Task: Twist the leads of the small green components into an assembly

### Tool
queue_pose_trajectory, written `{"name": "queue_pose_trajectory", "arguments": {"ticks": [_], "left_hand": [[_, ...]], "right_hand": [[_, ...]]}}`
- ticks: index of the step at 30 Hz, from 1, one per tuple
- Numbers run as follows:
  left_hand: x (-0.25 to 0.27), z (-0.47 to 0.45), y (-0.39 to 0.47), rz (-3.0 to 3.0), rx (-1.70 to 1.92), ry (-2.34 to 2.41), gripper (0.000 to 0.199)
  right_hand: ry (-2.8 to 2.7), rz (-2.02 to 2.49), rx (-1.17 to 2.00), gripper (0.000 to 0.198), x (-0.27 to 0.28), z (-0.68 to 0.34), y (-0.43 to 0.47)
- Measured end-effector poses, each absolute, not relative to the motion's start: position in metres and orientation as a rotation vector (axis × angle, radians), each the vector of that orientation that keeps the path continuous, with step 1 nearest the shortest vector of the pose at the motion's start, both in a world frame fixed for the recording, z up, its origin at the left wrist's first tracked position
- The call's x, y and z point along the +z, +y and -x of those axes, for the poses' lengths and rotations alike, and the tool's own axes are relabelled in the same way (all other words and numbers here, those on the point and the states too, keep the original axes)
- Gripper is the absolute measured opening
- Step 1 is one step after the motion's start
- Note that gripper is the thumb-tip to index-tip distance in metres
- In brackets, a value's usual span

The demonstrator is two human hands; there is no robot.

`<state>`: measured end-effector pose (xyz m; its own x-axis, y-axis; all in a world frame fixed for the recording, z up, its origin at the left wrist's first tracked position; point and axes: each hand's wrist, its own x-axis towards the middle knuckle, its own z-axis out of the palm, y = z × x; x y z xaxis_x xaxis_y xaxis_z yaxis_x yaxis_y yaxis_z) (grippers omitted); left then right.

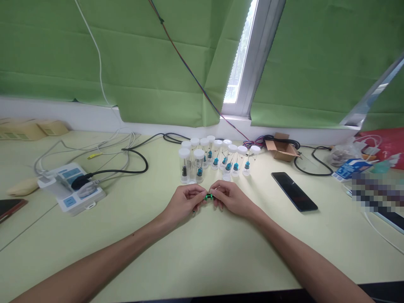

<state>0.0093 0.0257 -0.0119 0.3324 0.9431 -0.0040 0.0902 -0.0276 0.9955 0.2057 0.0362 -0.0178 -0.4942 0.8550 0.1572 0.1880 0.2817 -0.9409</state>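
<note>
My left hand (186, 202) and my right hand (230, 198) meet at the middle of the pale green table (202, 256). Together their fingertips pinch a tiny green part (208, 196) between them. Just beyond the hands stands a cluster of clear plastic vials (217, 158) with white caps, most holding small blue parts, one a dark part. A small white cap (226, 176) lies on the table near the vials.
A black phone (294, 191) lies to the right. A white power strip (71, 188) with plugs and cables sits at the left. A small open cardboard box (281, 149) and packages are at the back right. Green blinds hang behind.
</note>
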Motion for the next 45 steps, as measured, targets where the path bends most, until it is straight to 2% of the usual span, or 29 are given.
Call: {"name": "queue_pose_trajectory", "arguments": {"ticks": [21, 35, 40, 45], "left_hand": [[-0.0115, -0.0089, 0.0272, -1.338, 0.976, 1.022, 0.032], [-0.0106, -0.0094, 0.026, -1.36, 0.947, 1.028, 0.031], [-0.011, -0.0097, 0.0269, -1.328, 0.97, 1.017, 0.03], [-0.0122, -0.0085, 0.0278, -1.344, 0.955, 1.013, 0.029]], "right_hand": [[-1.867, 0.988, 1.106, 0.027, -0.0148, -0.2073, 0.036], [-1.781, 0.99, 1.207, 0.038, -0.0159, -0.2027, 0.0347], [-1.783, 0.977, 1.335, 0.035, -0.0159, -0.205, 0.036], [-1.821, 0.979, 1.322, 0.033, -0.0155, -0.2053, 0.0347]]}}
